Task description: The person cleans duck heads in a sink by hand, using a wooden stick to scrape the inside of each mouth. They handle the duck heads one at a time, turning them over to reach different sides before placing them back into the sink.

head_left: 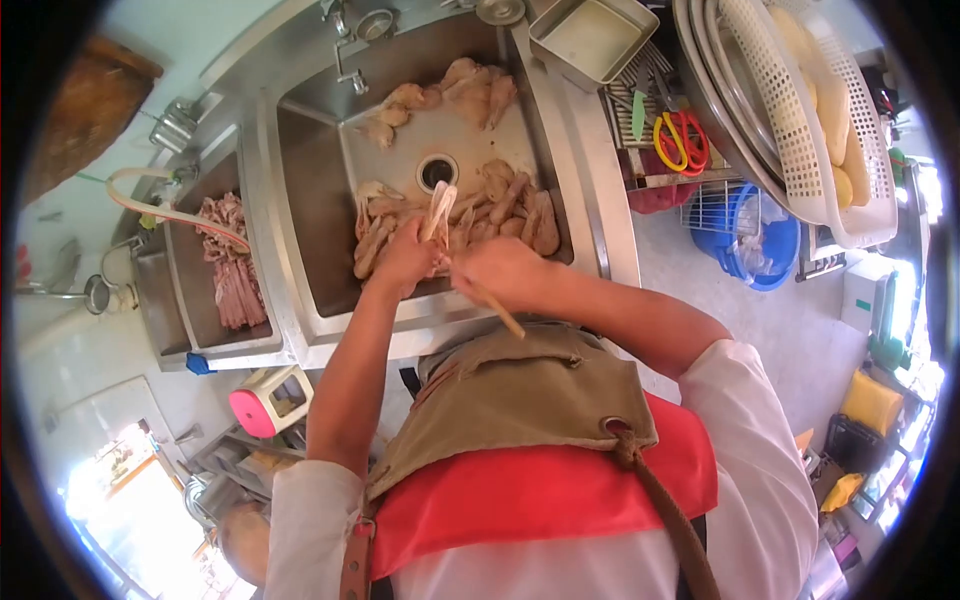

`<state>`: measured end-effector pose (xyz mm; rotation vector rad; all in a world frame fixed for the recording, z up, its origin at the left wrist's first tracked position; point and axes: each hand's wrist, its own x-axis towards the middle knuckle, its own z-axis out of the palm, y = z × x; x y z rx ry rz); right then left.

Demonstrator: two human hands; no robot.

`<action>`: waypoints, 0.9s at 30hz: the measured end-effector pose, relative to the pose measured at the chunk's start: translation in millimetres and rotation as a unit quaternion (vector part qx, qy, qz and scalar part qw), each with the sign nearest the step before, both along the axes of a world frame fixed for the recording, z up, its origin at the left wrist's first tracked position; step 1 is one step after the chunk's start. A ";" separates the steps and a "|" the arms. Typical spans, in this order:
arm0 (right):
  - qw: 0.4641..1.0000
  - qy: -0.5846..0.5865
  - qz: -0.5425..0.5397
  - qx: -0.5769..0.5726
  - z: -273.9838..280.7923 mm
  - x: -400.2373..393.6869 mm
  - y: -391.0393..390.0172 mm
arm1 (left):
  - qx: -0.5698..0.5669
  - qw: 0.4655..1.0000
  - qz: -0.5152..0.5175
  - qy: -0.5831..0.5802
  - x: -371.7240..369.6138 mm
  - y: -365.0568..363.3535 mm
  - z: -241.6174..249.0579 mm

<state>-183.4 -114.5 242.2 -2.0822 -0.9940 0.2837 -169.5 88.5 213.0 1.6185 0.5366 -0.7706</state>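
At the near edge of a steel sink (318,190), my left hand (405,258) is closed on a pale raw poultry piece (440,208) that points up toward the drain. Close beside it, my right hand (505,272) is wrapped round a thin wooden stick (507,318), whose lower end sticks out toward my apron; its other end is hidden. Raw poultry pieces (510,205) lie heaped in the sink around and behind both hands. More poultry (478,92) rests at the far side of the basin, beyond the drain (436,174).
A smaller sink on the left holds pinkish meat strips (238,290), with a hose (130,190) above. At the right are a metal pan (595,40), scissors (690,143), a green-handled knife (638,112), a white perforated basket (870,215) and a blue bucket (775,262).
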 end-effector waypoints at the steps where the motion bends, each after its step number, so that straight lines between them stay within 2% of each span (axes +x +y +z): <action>1: 1.000 0.017 -0.016 -0.010 -9.6 -2.1 -1.0 | -0.010 1.000 -0.020 0.014 -5.6 -2.0 -0.5; 2: 0.999 0.029 -0.034 -0.022 -26.3 2.4 -4.3 | -0.021 0.999 -0.042 0.023 -5.9 -6.9 0.5; 4: 0.998 0.041 -0.043 -0.027 -25.8 17.7 -5.3 | -0.040 0.996 -0.076 0.028 5.5 -13.6 2.8; 5: 0.998 0.050 -0.034 -0.021 -20.4 11.7 -3.6 | -0.033 0.998 -0.019 0.051 9.8 -12.9 -2.5; 6: 0.997 0.066 -0.026 -0.018 -15.2 7.3 -2.1 | -0.008 0.997 -0.049 0.052 13.6 -10.6 -11.4; 8: 0.991 0.084 -0.081 -0.063 -47.6 12.1 -5.9 | 0.031 0.992 -0.108 0.050 24.6 -11.6 -40.9; 9: 0.984 0.108 -0.114 -0.078 -58.5 17.5 -11.8 | -0.100 0.985 -0.138 0.036 21.6 -15.1 -64.2; 12: 0.960 0.168 -0.171 -0.143 -39.4 30.6 -21.2 | -0.019 0.973 -0.231 0.002 39.7 -40.9 -70.9; 13: 0.950 0.188 -0.193 -0.161 -27.6 28.1 -26.3 | 0.166 0.926 -0.311 -0.137 36.8 -44.2 -113.4; 15: 0.923 0.239 -0.243 -0.178 -6.0 27.9 -36.1 | 0.181 0.856 -0.457 -0.161 57.7 -52.4 -93.8; 16: 0.906 0.274 -0.270 -0.177 1.5 25.4 -42.0 | 0.170 0.855 -0.420 -0.252 60.5 -59.8 -128.6; 18: 0.858 0.367 -0.337 -0.122 -0.5 14.1 -54.9 | 0.168 0.815 -0.345 -0.435 66.3 -74.7 -196.6; 19: 0.820 0.414 -0.379 -0.115 8.0 14.2 -53.2 | 0.171 0.896 -0.316 -0.261 107.7 -74.6 -186.8; 20: 0.776 0.457 -0.423 -0.105 17.8 14.6 -47.9 | 0.159 0.943 -0.282 -0.079 148.3 -70.3 -184.8; 22: 0.769 0.450 -0.448 -0.069 19.8 9.8 -44.3 | 0.178 0.982 -0.018 -0.057 217.2 -55.7 -209.5; 24: 0.762 0.461 -0.453 -0.025 23.8 10.5 -36.9 | 0.239 0.968 0.026 -0.066 273.4 -52.0 -254.0; 25: 0.751 0.468 -0.465 -0.022 22.9 7.6 -35.2 | 0.284 0.954 0.056 -0.084 288.7 -51.9 -257.9; 27: 0.743 0.472 -0.473 -0.037 21.5 6.5 -31.5 | 0.349 0.920 0.084 -0.155 315.1 -69.9 -337.1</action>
